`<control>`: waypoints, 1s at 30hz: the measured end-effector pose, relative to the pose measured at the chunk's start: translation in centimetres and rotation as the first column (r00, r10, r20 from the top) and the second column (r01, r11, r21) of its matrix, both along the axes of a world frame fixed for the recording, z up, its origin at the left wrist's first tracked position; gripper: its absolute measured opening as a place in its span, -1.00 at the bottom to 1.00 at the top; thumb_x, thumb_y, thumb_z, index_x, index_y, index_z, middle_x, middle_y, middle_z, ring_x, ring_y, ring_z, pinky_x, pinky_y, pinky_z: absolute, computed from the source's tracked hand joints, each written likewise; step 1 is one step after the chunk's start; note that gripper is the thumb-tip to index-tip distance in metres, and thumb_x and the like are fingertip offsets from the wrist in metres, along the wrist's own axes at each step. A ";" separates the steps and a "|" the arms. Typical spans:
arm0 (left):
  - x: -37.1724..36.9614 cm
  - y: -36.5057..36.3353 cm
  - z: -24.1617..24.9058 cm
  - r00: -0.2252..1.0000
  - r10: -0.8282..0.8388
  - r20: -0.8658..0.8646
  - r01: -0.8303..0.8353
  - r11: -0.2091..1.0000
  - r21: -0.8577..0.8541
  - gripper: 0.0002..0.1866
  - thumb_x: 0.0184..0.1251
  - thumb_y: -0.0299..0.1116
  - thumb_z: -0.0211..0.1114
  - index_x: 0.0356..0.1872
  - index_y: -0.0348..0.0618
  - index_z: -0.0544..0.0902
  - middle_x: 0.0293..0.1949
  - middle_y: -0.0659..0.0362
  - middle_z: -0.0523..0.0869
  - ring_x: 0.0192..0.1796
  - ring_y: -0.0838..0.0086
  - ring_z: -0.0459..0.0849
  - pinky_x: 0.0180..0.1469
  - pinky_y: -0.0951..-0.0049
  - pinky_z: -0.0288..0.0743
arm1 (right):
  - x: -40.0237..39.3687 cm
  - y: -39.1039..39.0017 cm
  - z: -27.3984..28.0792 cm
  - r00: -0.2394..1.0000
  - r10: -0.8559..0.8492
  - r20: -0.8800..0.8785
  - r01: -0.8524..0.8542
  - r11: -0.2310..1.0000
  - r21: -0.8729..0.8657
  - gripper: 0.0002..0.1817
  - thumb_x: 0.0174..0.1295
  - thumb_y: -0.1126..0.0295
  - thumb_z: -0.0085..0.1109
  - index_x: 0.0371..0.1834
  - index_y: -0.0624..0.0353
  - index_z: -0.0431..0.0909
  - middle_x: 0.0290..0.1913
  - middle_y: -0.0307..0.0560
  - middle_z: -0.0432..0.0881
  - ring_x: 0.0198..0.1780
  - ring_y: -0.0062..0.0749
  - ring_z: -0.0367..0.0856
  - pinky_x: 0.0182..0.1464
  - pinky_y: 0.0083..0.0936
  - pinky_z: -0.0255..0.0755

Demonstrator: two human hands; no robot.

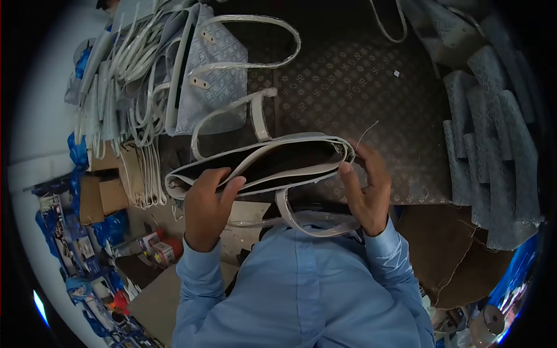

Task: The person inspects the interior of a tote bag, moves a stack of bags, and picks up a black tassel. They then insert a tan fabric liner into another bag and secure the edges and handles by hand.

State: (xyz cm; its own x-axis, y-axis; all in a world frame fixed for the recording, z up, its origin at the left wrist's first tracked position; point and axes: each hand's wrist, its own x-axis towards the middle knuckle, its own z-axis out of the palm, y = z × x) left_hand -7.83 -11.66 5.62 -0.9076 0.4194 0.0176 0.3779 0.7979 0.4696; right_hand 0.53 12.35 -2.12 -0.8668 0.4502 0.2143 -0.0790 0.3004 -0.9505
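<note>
A handbag (313, 173) with pale edges and a dark inside is held in front of my body, its mouth facing up. My left hand (208, 203) grips the near rim toward the left, thumb and fingers over the edge. At the right end, my right hand (368, 188) pinches the corner, its thumb on the near side and its fingers behind. A loose thread sticks up near that corner. One plastic-wrapped handle (262, 119) stands up on the far side; another handle (290, 217) hangs toward my shirt. The bag's lower part is hidden.
Beyond the bag lies a dark patterned table (354, 98). A grey patterned handbag (217, 81) stands at the back left beside many pale straps (136, 69). Grey patterned pieces (490, 133) hang along the right edge. Cardboard boxes (113, 194) sit at the lower left.
</note>
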 end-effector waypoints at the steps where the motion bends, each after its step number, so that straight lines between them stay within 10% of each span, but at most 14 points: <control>1: -0.2 -0.9 -0.3 0.993 -0.003 0.122 0.009 0.999 -0.049 -0.63 0.19 -0.19 0.37 -0.19 -0.35 0.61 -0.24 -0.06 0.66 -0.21 0.12 0.66 -0.18 0.27 0.52 | -0.1 0.2 0.3 0.999 0.039 0.019 -0.039 0.999 -0.007 -0.68 0.20 0.49 0.12 0.02 0.39 0.51 -0.09 0.07 0.60 -0.05 -0.26 0.60 0.03 -0.44 0.45; 3: -1.3 -0.3 -0.6 0.991 -0.133 0.028 0.133 0.991 -0.018 -0.49 0.19 -0.06 0.35 -0.08 -0.35 0.57 -0.20 -0.09 0.66 -0.18 0.07 0.65 -0.13 0.27 0.51 | -0.6 0.7 0.5 0.995 0.096 0.030 -0.097 0.995 0.025 -0.68 0.18 0.52 0.11 0.01 0.39 0.51 -0.11 0.06 0.60 -0.08 -0.29 0.60 0.01 -0.46 0.45; 5: -3.9 1.8 -0.6 0.858 -0.355 0.371 0.271 0.927 0.260 -0.41 0.14 -0.02 0.38 -0.01 -0.35 0.53 -0.20 -0.11 0.66 -0.17 0.03 0.64 -0.10 0.25 0.49 | -0.6 1.1 0.3 0.990 0.134 0.031 -0.136 0.990 0.045 -0.67 0.08 0.56 0.13 -0.05 0.38 0.53 -0.13 0.17 0.60 -0.14 -0.11 0.62 -0.08 -0.40 0.47; 12: -5.4 4.8 -1.6 0.745 -0.619 0.247 0.610 0.783 0.122 -0.41 0.00 0.07 0.44 -0.29 -0.35 0.51 -0.39 -0.07 0.57 -0.30 0.00 0.57 -0.20 0.16 0.44 | -1.0 2.9 1.1 0.932 0.309 0.187 -0.301 0.951 -0.072 -0.62 0.09 0.60 0.04 0.03 0.39 0.52 -0.14 0.06 0.63 -0.10 -0.35 0.61 -0.02 -0.51 0.45; 15: -4.7 5.2 -2.3 0.724 -0.591 0.356 0.609 0.790 0.075 -0.37 -0.04 0.12 0.43 -0.31 -0.33 0.49 -0.33 -0.11 0.60 -0.25 -0.03 0.58 -0.17 0.15 0.44 | -2.0 2.2 0.8 0.882 0.453 0.134 -0.469 0.872 0.143 -0.60 0.16 0.53 0.06 0.10 0.39 0.49 -0.06 0.08 0.63 -0.04 -0.35 0.60 0.01 -0.49 0.45; 21: -5.8 5.4 -2.9 0.639 -0.686 0.347 0.698 0.707 0.112 -0.25 -0.04 0.13 0.43 0.00 -0.28 0.42 -0.20 -0.17 0.62 -0.14 -0.05 0.60 -0.09 0.13 0.46 | -4.4 3.2 2.2 0.813 0.569 0.123 -0.551 0.821 -0.153 -0.64 0.28 0.32 0.12 0.05 0.35 0.55 -0.14 0.16 0.65 -0.10 -0.36 0.63 -0.06 -0.44 0.48; 25: -7.0 6.3 -3.5 0.516 -0.822 0.239 0.769 0.568 0.294 -0.12 -0.07 0.14 0.46 0.23 -0.22 0.40 0.02 -0.12 0.59 0.01 0.01 0.60 0.06 0.25 0.46 | -10.4 2.0 4.1 0.631 0.620 0.466 -0.775 0.495 0.392 -0.58 0.27 0.11 0.11 -0.31 0.35 0.64 -0.57 0.02 0.58 -0.56 -0.33 0.52 -0.43 -0.32 0.37; 30: -5.2 5.0 -3.5 0.670 -0.561 0.486 0.577 0.805 0.134 -0.13 -0.08 0.25 0.41 0.12 -0.27 0.49 -0.19 -0.10 0.69 -0.13 0.06 0.68 -0.02 0.26 0.51 | -14.1 3.0 4.1 0.363 0.803 0.472 -0.930 0.279 0.241 -0.56 0.29 0.10 0.06 -0.37 0.34 0.64 -0.62 0.01 0.53 -0.59 -0.28 0.45 -0.45 -0.28 0.33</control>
